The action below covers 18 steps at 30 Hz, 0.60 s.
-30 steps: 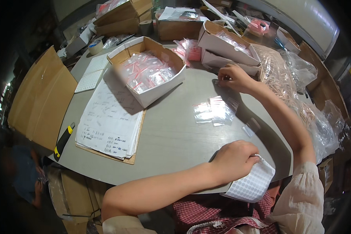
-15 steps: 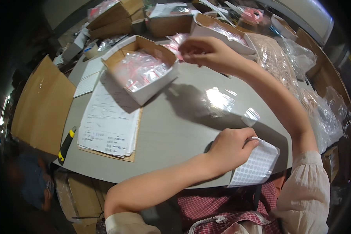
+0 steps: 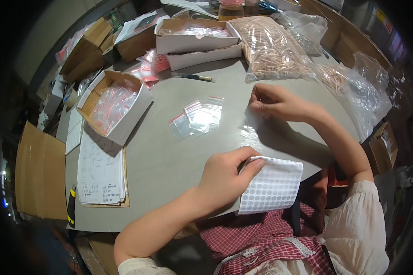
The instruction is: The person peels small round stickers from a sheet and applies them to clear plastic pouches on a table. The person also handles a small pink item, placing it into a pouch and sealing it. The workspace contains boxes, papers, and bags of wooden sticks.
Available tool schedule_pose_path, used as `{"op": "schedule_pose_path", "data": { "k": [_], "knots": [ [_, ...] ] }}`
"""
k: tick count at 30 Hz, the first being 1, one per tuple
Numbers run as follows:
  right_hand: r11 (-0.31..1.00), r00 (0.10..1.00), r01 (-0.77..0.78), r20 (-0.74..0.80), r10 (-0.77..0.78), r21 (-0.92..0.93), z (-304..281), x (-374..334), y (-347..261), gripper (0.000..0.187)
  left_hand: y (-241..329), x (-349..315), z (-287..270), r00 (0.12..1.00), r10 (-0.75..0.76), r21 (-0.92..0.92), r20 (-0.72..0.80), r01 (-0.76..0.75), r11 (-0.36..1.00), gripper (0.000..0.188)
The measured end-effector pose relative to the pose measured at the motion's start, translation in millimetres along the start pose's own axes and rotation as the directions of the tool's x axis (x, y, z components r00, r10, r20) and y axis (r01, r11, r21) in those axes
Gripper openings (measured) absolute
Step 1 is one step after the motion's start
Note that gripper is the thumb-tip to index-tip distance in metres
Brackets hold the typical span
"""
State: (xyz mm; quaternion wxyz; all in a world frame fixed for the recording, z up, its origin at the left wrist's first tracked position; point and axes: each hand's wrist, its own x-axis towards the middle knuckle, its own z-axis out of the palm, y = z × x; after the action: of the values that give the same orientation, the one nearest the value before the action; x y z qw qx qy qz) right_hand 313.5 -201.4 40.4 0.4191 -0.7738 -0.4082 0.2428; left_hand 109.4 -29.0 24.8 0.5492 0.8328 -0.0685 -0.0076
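My left hand (image 3: 229, 176) grips a white sheet of round grey stickers (image 3: 271, 188) between thumb and fingers, its top edge curled over. The sheet hangs past the table's near edge. My right hand (image 3: 280, 101) is raised over the table with thumb and fingers pinched together; what sits in the pinch is too small to make out. Just below its fingertips lies a clear plastic bag (image 3: 249, 132); I cannot tell whether they touch. Left of it, several small zip bags (image 3: 202, 117) with red-lined tops lie in a loose, shiny pile.
An open white box (image 3: 140, 107) of zip bags stands at left, above written papers (image 3: 101, 174) and a yellow-black utility knife (image 3: 71, 206). Further back are a pen (image 3: 192, 77), stacked white boxes (image 3: 197, 43) and a large bag of small wooden pegs (image 3: 275, 52).
My right hand has come from beside the open box to over the single clear bag. My left hand still holds the sticker sheet. The whole view has swung to the right.
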Motion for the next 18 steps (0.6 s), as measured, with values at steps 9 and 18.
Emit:
{"op": "schedule_pose_path", "data": {
  "k": [9,18],
  "knots": [
    [0.946,0.985,0.167,-0.096,-0.146,0.277,-4.2,12.0,20.6,0.025,-2.5,0.3,1.8,0.998,0.052,-0.036,-0.037,-0.053,0.998,0.018],
    [0.963,0.893,0.172,-0.379,-0.241,-0.208,-9.1,13.1,30.9,0.040,-3.3,-1.6,3.0,0.993,-0.100,-0.123,-0.069,0.091,0.988,0.017]
  ]
}}
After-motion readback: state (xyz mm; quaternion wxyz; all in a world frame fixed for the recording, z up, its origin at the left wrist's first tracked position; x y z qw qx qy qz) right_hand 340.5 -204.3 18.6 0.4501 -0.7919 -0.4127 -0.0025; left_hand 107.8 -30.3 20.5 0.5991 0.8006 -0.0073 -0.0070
